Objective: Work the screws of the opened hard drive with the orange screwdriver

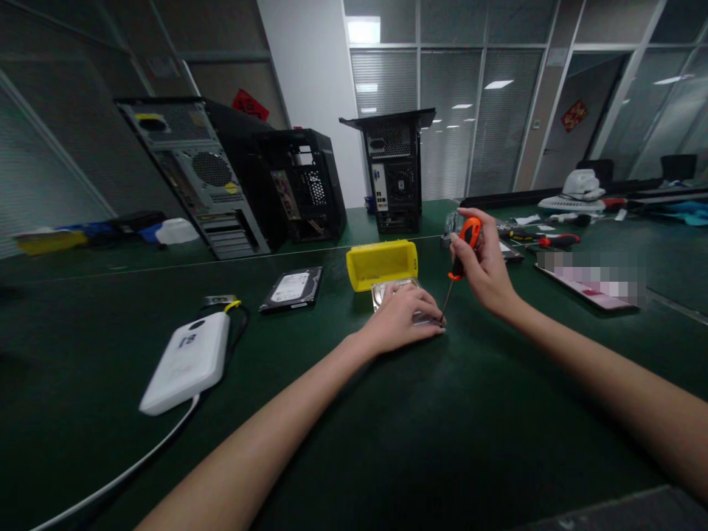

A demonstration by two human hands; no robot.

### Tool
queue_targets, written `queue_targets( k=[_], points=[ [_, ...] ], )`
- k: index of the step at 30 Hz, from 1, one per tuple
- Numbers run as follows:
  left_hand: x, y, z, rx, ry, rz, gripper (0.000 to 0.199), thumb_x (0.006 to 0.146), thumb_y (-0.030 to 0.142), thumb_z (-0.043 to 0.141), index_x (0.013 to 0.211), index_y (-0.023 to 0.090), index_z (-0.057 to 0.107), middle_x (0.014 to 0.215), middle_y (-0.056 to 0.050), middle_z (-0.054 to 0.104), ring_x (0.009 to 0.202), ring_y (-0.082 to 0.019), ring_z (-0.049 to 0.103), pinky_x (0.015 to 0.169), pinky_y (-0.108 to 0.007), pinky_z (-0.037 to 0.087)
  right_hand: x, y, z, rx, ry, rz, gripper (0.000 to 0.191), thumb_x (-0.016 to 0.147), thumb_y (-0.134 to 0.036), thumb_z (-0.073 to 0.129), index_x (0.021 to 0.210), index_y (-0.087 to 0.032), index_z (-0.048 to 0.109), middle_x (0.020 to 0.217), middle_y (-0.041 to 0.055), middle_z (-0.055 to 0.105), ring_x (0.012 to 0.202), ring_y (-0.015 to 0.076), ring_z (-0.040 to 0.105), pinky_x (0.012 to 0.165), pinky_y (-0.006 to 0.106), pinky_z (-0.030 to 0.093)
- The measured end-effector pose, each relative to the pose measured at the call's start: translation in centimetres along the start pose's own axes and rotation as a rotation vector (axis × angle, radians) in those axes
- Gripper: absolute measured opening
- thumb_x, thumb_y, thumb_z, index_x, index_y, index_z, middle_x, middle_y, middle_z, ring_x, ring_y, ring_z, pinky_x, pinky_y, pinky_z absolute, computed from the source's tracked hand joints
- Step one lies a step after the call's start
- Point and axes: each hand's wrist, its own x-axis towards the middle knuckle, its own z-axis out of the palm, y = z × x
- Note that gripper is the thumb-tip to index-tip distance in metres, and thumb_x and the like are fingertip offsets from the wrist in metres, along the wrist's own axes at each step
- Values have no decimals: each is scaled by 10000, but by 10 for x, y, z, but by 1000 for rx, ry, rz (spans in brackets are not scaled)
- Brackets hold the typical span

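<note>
My left hand (406,313) lies over a silver hard drive (380,293) on the green tabletop, its fingers bent around the drive and covering most of it. In my right hand (487,262) is a screwdriver (469,234) with an orange and black handle, gripped between thumb and fingers. Its shaft slants down to the near right corner of the drive, beside my left fingertips. Whether the tip sits in a screw is too small to tell. Just behind the drive stands a yellow plastic bin (381,264), its open side facing me.
Another hard drive (292,288) lies to the left, with a white power bank (191,361) and its cable nearer me. Computer cases (395,173) stand at the back. On the right are a pink-screened phone (591,287), pliers (558,240) and a partly hidden drive (509,253).
</note>
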Motion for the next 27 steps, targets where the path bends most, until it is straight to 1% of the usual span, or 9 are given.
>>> queue_targets(
  k=[4,11,15,17,19,21,23,27],
  points=[
    [0,-1,0,-1,0,5,193,844,415,628,953,286,722,1053,-4,666,1039,-231,517,924,-414,237,0,-2,0,-26,22,-2,410,907,-389,496,1302,-335,398,843,23,462,626,143,458,566,299,402],
    [1,0,-1,-14,-10,-10,211,840,432,629,947,280,729,1064,-19,672,1053,-245,519,916,-417,247,0,-3,2,-51,16,-26,415,896,-395,510,1294,-330,409,907,35,466,646,135,448,570,297,413],
    [0,0,-1,-23,0,-6,190,831,418,647,939,285,728,1061,-12,676,1059,-243,521,908,-417,246,0,-5,2,-5,-39,20,435,878,-398,540,1286,-326,407,860,27,463,648,139,469,561,297,423],
    [0,0,0,-23,-6,-6,183,831,411,648,942,289,727,1063,-5,674,1057,-238,523,908,-412,250,2,-6,0,34,-82,30,418,873,-397,547,1262,-322,414,844,25,475,674,151,500,584,306,442],
    [0,0,0,-22,-14,-9,181,834,405,643,949,292,726,1069,-3,670,1055,-235,526,911,-408,255,3,-6,-3,79,-131,28,373,888,-400,517,1240,-319,420,844,27,507,703,161,526,607,316,457],
    [0,0,1,-19,-19,-12,181,835,402,640,957,297,725,1074,-2,667,1061,-236,525,913,-408,255,4,-7,-6,114,-170,27,334,911,-403,468,1230,-317,420,834,30,537,685,161,525,579,311,450],
    [0,0,1,-17,-20,-16,185,833,405,641,962,302,725,1074,-1,665,1072,-240,521,910,-406,256,5,-8,-7,128,-176,23,314,917,-396,456,1218,-310,431,828,32,551,666,157,520,557,305,443],
    [-1,0,3,-15,-9,-19,187,832,409,644,961,302,726,1071,1,666,1078,-241,517,896,-396,260,5,-12,-4,128,-133,22,320,870,-369,556,1170,-293,472,849,35,552,727,174,570,591,317,477]
  ],
)
